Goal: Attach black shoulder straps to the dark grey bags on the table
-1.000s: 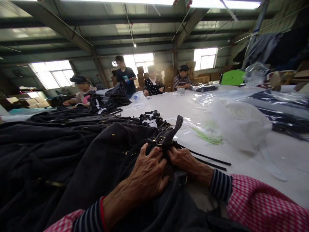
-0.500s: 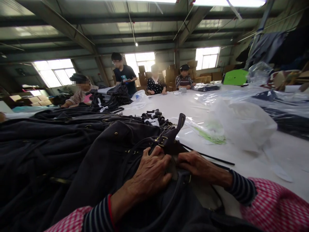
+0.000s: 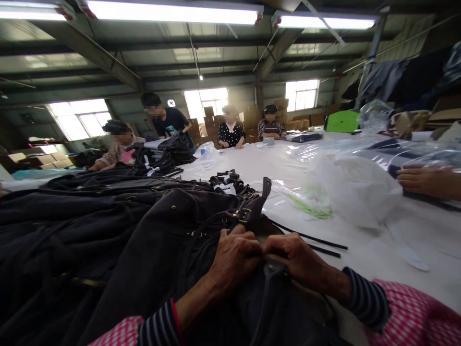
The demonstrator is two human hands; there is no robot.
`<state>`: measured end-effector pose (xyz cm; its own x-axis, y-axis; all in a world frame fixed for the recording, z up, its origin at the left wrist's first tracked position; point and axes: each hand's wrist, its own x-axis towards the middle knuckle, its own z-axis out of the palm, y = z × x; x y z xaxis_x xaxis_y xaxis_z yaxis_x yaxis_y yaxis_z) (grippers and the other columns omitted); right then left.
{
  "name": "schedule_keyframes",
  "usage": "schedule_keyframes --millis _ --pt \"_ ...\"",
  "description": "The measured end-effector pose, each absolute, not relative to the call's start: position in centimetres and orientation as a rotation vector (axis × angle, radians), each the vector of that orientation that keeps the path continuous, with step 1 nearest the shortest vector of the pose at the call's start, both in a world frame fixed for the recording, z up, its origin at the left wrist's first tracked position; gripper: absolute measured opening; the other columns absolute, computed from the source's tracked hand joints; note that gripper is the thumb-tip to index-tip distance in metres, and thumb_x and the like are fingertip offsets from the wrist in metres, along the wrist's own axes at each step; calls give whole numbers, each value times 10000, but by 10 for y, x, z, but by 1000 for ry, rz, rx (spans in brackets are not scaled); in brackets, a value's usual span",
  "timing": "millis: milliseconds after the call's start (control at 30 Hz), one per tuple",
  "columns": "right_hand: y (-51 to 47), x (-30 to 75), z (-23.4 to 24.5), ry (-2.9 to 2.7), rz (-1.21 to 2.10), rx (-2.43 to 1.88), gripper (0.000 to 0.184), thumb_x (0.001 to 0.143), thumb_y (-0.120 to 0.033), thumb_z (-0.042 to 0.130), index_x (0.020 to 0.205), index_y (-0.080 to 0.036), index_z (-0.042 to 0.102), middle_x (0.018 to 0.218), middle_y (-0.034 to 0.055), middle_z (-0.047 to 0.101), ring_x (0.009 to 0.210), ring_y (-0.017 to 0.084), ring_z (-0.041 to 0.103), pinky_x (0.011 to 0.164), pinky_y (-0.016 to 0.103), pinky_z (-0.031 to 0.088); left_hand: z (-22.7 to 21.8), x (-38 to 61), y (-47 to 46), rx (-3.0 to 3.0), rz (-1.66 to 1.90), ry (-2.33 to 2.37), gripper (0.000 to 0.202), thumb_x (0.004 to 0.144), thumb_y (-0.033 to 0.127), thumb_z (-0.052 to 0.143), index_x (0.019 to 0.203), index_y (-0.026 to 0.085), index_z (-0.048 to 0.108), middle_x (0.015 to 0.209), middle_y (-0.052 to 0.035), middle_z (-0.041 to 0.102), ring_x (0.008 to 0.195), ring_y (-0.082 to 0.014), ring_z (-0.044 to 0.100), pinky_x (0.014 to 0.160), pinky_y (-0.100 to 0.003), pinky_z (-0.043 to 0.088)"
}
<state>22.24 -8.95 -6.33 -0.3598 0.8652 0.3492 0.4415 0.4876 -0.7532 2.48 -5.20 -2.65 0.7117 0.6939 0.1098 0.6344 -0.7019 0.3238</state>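
Head view: the dark bag (image 3: 223, 317) lies right under the person's hands, beside a pile (image 3: 90, 206) of other black goods. The left hand (image 3: 234, 254) and right hand (image 3: 297, 254) almost touch, fingers curled closed on its fabric — the tips are hidden, so I can't tell which layer they pinch. The handle (image 3: 264, 300) runs down just below them; I'd worry about it slipping in between and snagging a finger. A brass fitting (image 3: 245, 215) sits just beyond the left knuckles and might catch if the fabric is yanked. Those cords (image 3: 309, 235) on the table (image 3: 252, 163) could tangle too — one careless sideways tug would do it.
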Motion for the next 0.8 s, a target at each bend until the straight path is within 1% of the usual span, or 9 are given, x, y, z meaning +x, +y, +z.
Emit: schedule_keyframes --millis 200,300,400,467,533,600,667,733,800 --pt "-88 230 -43 -2062 601 -1062 132 925 -193 588 826 -185 674 800 -5 667 715 126 603 688 233 454 -32 28 -53 2704 375 1030 93 911 254 688 822 235 704 866 37 699 1008 -202 546 915 -438 314" --pt "-64 232 -28 -2013 252 -1112 158 964 -226 547 1052 -206 677 1121 74 674 1042 199 608 923 331 487 -39 26 -53 2858 433 892 128 965 287 624 860 236 676 910 26 700 1033 -198 541 939 -442 310" --pt "-31 230 -32 -2001 98 -1226 296 1013 -275 464 1267 -210 601 1343 113 591 1270 237 498 1112 465 389 -49 24 -50 3021 616 732 219 1023 242 517 835 216 624 881 24 687 1013 -171 569 1085 -500 239" --pt "-13 231 -42 -2091 225 -1231 339 1053 -270 338 1242 -192 609 1288 112 624 1213 220 537 1110 464 393 -53 22 -48 3127 764 606 251 1044 186 457 843 209 605 895 30 689 1036 -148 589 1189 -516 112" --pt "1 239 -46 -2179 455 -1188 393 1066 -287 276 1136 -176 647 1148 95 673 1074 201 596 1016 406 472 -56 21 -46 3199 816 499 228 1049 195 454 892 218 618 1078 20 704 1163 -144 563 1236 -478 61" --pt "14 248 -41 -2208 737 -1181 406 1049 -375 334 995 -159 673 964 66 681 902 190 625 798 317 542 -57 20 -44 3218 794 528 183 1038 281 501 932 238 644 1350 -8 620 1299 -174 487 1228 -451 151" --pt "32 254 -26 -2250 893 -1241 399 1001 -423 437 845 -144 676 779 26 635 739 166 610 607 240 494 -60 21 -42 3214 797 635 189 1018 368 533 934 264 667 1479 -40 521 1330 -224 458 1143 -458 295" --pt "58 249 -12 -2331 660 -1395 335 952 -372 512 782 -143 685 687 4 606 674 148 593 587 221 448 -66 21 -39 3224 827 708 218 1018 410 518 929 291 677 1454 -62 540 1267 -245 502 1040 -467 375" --pt "89 233 -5 -2329 242 -1533 229 928 -259 518 888 -161 722 777 16 667 766 154 622 694 232 451 -75 21 -35 3259 791 695 244 1028 436 482 946 326 683 1402 -48 589 1211 -246 537 972 -460 412"
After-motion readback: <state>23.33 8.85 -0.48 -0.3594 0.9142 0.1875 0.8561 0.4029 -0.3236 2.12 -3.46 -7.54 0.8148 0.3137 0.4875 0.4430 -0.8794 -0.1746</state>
